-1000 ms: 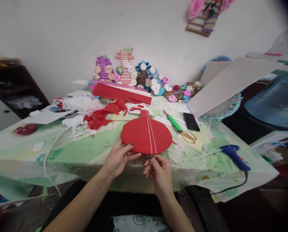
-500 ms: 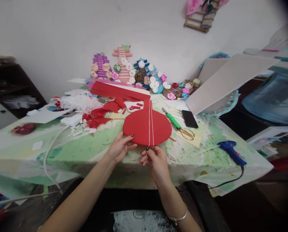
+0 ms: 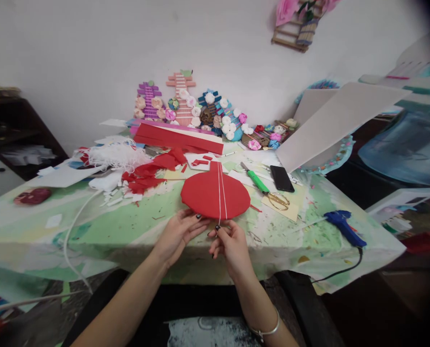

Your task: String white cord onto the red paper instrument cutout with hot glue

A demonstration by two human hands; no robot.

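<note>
A flat red board [image 3: 200, 193], rounded with a short tab at its far side, lies in front of me. Two strands of white string [image 3: 220, 193] run across it from the tab to the near edge. My right hand [image 3: 231, 243] is closed at that near edge, pinching the string between thumb and fingers. Beside it, my left hand [image 3: 178, 236] reaches to the board's near left edge with fingers stretched out and partly beneath the rim. How far its fingertips touch the underside is hidden.
Green-handled cutter [image 3: 258, 181], gold scissors [image 3: 278, 201] and black phone [image 3: 281, 178] lie right of the board. A blue glue gun [image 3: 345, 227] rests near the right edge. Red scraps [image 3: 146, 176] and white string pile [image 3: 117, 156] lie left; decorated crafts [image 3: 184, 101] stand behind.
The board has tilted, its far side lower and closer to me. My left thumb has slid off its top to below the near edge. My right hand still pinches the string, slightly lower.
</note>
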